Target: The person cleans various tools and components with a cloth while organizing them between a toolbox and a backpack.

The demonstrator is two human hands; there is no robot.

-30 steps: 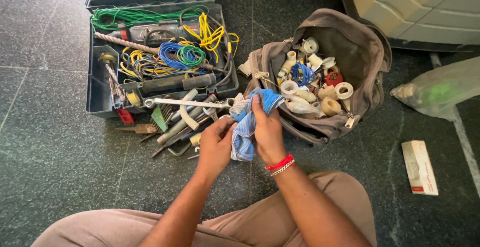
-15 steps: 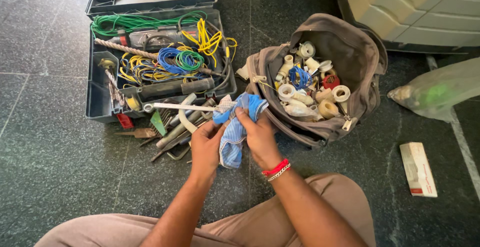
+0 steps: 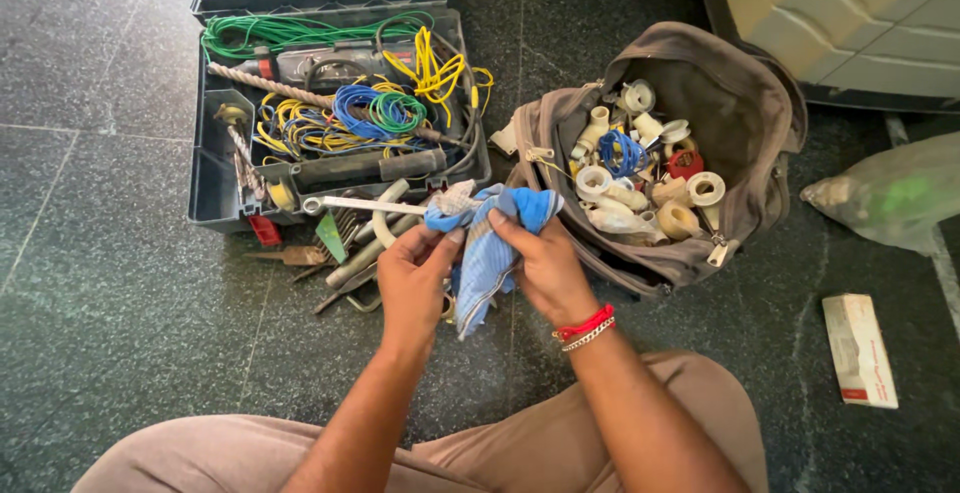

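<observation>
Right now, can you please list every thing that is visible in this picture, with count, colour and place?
cloth: one, blue striped, held in both hands
wrench: one, silver, one end wrapped in the cloth
toolbox: one, dark grey, open, upper left on the floor
wires: several coils, green, yellow, blue, inside the toolbox
loose tools: several, metal, on the floor before the toolbox
bag: one, brown, open, upper right
pipe fittings: many, mostly white, in the bag
plastic bag: one, clear, far right
small box: one, white, lower right
left hand: grip on the cloth
right hand: grip on the cloth, red band on the wrist
</observation>
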